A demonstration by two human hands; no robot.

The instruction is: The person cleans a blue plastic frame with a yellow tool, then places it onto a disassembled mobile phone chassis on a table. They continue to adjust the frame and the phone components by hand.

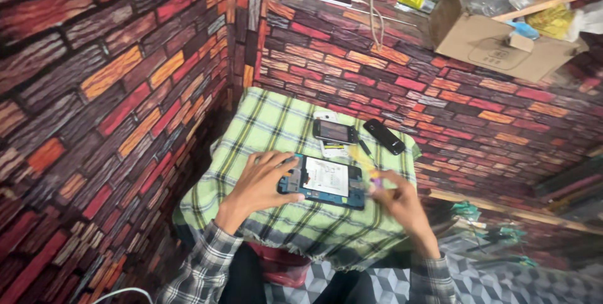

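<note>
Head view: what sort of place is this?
Probably a small phone-repair spot: an opened blue phone with white battery on a green checked cloth, spare black handsets, and a brown cardboard parts box.

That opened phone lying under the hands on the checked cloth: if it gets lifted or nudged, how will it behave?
The opened phone looks flat and rigid, so it should lift as one stiff slab and not roll. Its back is off, showing a white panel and blue board, so it is probably fragile there. The left hand pins one end; on the soft checked cloth it would likely drag rather than slide.
</note>
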